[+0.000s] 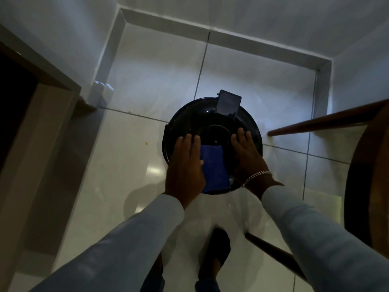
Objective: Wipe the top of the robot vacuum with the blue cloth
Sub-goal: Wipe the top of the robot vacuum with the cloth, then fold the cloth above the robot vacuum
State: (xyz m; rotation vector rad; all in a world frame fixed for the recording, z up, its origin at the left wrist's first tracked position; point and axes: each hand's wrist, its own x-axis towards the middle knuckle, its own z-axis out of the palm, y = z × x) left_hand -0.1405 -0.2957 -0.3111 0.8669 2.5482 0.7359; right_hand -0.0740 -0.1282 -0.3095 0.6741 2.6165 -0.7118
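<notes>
Dim light; no brand or writing can be read on the black robot vacuum (212, 123), partly hidden under both hands. Left hand (186, 165) and right hand (248, 154) are laid flat, fingers spread, nothing pinched. The blue cloth (213, 167) is seen between them on the vacuum top, its left edge covered by the left hand.

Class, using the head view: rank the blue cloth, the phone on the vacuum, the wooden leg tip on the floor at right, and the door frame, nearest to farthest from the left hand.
From the left hand:
1. Blue cloth, touching its right edge.
2. Phone, at the vacuum's far rim.
3. Wooden leg tip, to the right.
4. Door frame, far left.
</notes>
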